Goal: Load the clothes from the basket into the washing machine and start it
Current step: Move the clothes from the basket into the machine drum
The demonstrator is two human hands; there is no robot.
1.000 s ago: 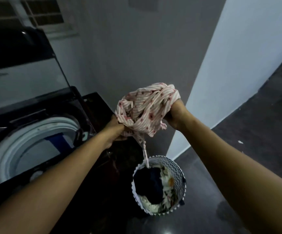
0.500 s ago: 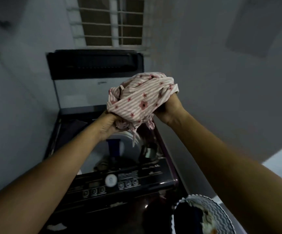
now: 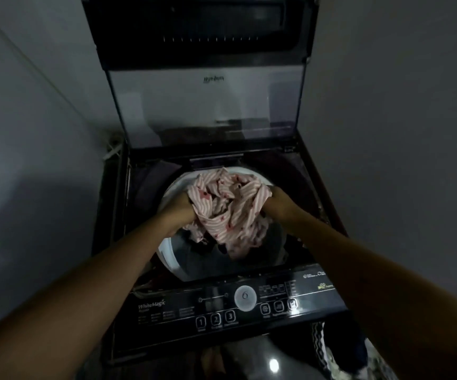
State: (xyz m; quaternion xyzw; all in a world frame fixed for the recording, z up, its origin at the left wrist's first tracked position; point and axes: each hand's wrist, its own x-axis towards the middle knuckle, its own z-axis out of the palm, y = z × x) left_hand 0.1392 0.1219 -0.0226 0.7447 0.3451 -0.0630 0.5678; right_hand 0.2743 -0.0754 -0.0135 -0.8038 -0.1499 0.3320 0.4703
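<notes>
A bunched pink-and-white striped garment with red flowers (image 3: 230,209) hangs over the round white-rimmed drum opening (image 3: 172,187) of the black top-loading washing machine (image 3: 167,311). My left hand (image 3: 179,208) grips the garment's left side and my right hand (image 3: 278,202) grips its right side. Both hands are inside the rim, and the cloth's lower end droops into the drum. The patterned laundry basket (image 3: 320,349) shows at the lower right, partly hidden by my right arm, with dark clothes in it.
The machine's lid (image 3: 205,105) stands upright at the back. Its control panel (image 3: 245,296) with a round display and several buttons runs along the front. Grey walls close in on the left and right. A white cable (image 3: 113,149) hangs at the machine's back left corner.
Both hands carried the striped garment from above the basket leftward, then down into the drum opening. My view turned from the basket to look straight down on the machine.
</notes>
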